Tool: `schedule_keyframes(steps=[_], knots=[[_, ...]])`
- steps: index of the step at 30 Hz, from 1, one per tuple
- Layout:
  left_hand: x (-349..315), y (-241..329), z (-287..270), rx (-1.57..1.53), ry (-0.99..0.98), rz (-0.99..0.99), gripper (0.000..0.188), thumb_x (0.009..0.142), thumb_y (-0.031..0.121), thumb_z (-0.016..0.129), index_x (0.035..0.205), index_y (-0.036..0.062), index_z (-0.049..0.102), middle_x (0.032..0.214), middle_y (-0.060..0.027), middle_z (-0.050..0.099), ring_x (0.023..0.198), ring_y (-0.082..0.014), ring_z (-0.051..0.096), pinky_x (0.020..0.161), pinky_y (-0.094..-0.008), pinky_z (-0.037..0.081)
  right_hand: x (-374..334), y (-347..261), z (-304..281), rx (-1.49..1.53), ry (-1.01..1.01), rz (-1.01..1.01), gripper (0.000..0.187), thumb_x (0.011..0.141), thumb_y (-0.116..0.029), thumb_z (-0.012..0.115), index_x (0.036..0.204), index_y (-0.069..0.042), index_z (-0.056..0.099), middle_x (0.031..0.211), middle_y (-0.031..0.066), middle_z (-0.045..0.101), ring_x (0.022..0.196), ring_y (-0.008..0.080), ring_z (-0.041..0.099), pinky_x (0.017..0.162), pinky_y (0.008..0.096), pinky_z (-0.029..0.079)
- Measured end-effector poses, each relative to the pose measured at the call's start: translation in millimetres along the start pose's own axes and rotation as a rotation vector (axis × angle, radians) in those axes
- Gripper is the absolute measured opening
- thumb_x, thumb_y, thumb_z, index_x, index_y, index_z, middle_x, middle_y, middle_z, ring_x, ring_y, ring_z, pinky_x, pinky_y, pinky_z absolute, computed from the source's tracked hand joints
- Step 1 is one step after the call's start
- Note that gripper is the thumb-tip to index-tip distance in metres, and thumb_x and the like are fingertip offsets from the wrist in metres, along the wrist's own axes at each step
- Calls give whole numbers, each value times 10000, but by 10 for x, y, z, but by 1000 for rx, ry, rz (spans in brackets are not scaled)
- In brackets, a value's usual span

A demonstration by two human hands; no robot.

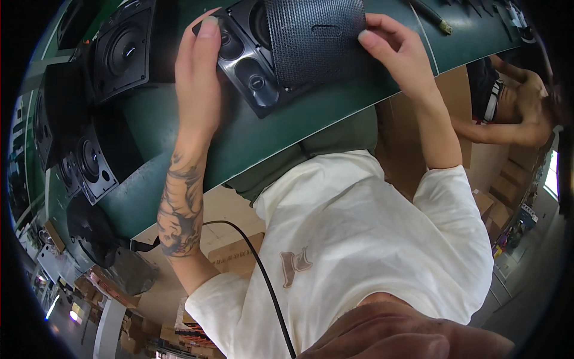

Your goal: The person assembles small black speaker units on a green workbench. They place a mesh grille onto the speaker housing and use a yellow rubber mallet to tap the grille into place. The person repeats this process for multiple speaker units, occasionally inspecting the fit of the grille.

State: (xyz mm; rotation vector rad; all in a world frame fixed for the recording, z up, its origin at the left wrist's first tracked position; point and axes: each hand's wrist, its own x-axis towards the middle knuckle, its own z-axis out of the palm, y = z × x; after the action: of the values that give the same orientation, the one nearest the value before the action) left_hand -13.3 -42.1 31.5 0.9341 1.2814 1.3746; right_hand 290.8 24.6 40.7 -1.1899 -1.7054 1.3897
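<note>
A black loudspeaker lies face up on the green tabletop, its drivers partly uncovered on the left side. A black mesh grille sits over its right part, overhanging the front panel at a slight angle. My left hand holds the speaker's left edge, with the thumb on the corner and most fingers hidden along the far side. At the grille's right edge, my right hand pinches it between thumb and curled fingers. Whether the grille touches the panel all along, I cannot tell.
Several other black speakers stand at the left on the green table. A brush-like tool lies at the far right. Another person is beyond the table's right side. A black cable hangs by my body; cardboard boxes are below.
</note>
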Motion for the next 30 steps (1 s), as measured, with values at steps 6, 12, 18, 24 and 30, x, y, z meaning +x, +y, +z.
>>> schedule_keyframes(steps=[6, 12, 18, 24, 30], knots=[[12, -8, -11, -62, -28, 59, 458, 1082, 339, 490, 1391, 9, 558, 1286, -93, 648, 1174, -169, 621, 1058, -316, 461, 128, -481, -35, 641, -39, 8, 385, 1026, -236, 656, 1322, -3, 580, 1220, 127, 691, 1115, 218, 669, 978, 368, 539], [96, 26, -230, -14, -72, 135, 585, 1033, 380, 598, 1490, 36, 475, 1338, -109, 604, 1246, -194, 586, 1081, -331, 452, 439, -811, -179, 96, -93, -392, 311, 1027, -207, 670, 1252, 8, 678, 1073, 58, 750, 905, 119, 702, 807, 260, 574], [86, 16, -162, -74, -8, 204, 474, 1066, 336, 532, 1414, 14, 537, 1309, -96, 630, 1211, -184, 594, 1066, -319, 450, 771, -1088, 260, -220, -379, -666, 224, 986, -141, 722, 1139, 18, 764, 993, 68, 775, 912, 90, 695, 819, 233, 563], [84, 26, -85, -107, -8, 238, 406, 1098, 291, 466, 1338, -7, 600, 1279, -84, 655, 1177, -173, 601, 1051, -307, 448, 807, -1166, 392, -240, -398, -713, 222, 970, -125, 741, 1142, 14, 767, 972, 63, 778, 881, 83, 700, 788, 222, 567], [29, 119, 5, -96, -44, 239, 420, 1101, 321, 463, 1312, -12, 608, 1226, -85, 677, 1100, -148, 628, 999, -285, 469, 839, -1046, 365, -281, -335, -749, 230, 976, -137, 734, 1148, 13, 764, 972, 63, 778, 863, 79, 696, 771, 225, 565]])
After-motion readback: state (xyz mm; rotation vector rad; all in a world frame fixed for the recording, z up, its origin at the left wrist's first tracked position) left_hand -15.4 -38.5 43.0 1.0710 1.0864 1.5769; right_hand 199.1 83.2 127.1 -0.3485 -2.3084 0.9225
